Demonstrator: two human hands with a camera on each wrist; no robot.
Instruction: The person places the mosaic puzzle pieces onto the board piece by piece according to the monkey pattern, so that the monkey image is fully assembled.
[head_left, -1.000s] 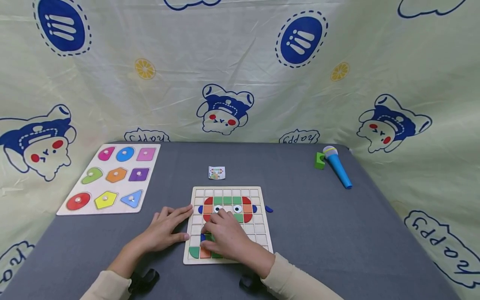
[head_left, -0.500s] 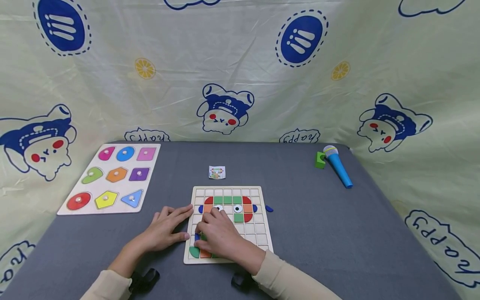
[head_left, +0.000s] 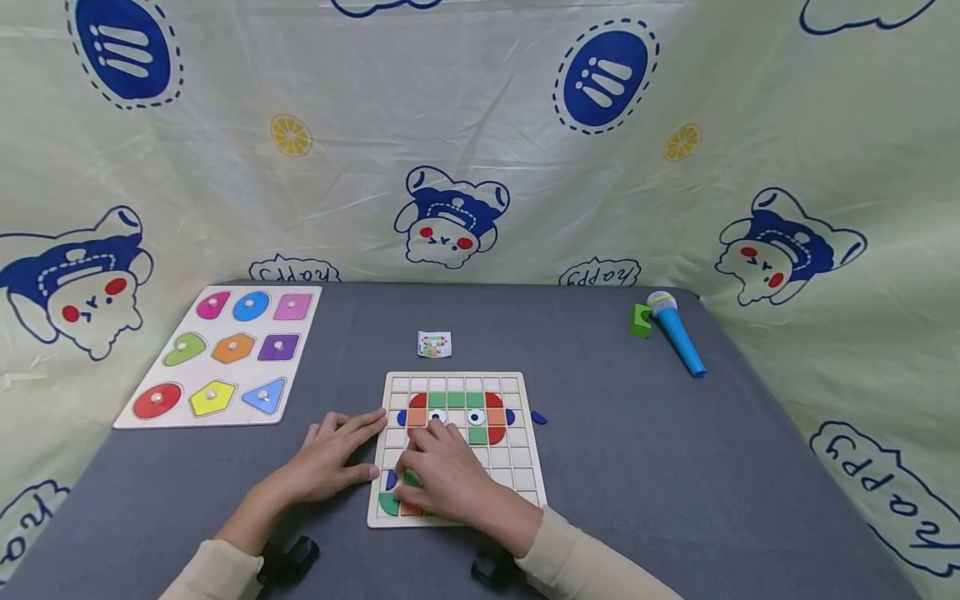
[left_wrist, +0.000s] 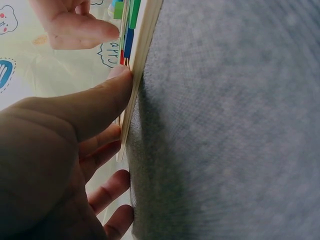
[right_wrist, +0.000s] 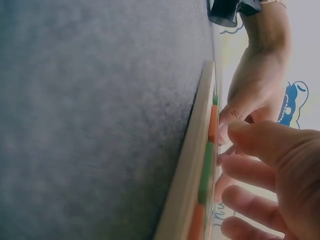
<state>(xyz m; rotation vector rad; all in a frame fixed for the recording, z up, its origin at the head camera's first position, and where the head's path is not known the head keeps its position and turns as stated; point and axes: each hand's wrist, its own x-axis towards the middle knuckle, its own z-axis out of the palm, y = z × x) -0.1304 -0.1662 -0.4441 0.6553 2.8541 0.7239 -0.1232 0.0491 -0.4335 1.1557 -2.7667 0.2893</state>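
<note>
A square wooden grid board lies before me, bearing flat coloured pieces. My left hand touches its left edge with fingers spread and straight; in the left wrist view the thumb rests at the rim. Over the board's lower left is my right hand, its fingers loosely bent close above the pieces. Just left of those fingertips lies a blue rounded piece, with a green piece beside it. Below are a green quarter-round piece and an orange square. In the right wrist view nothing shows between thumb and fingers.
A small printed card lies beyond the board. To the left is a knobbed shape puzzle. At the far right are a blue toy microphone and a green block. One loose blue piece lies right of the board.
My right hand slid the blue piece left into the edge column, then drew back slightly right, leaving it on the board. The left hand has stayed in place.
</note>
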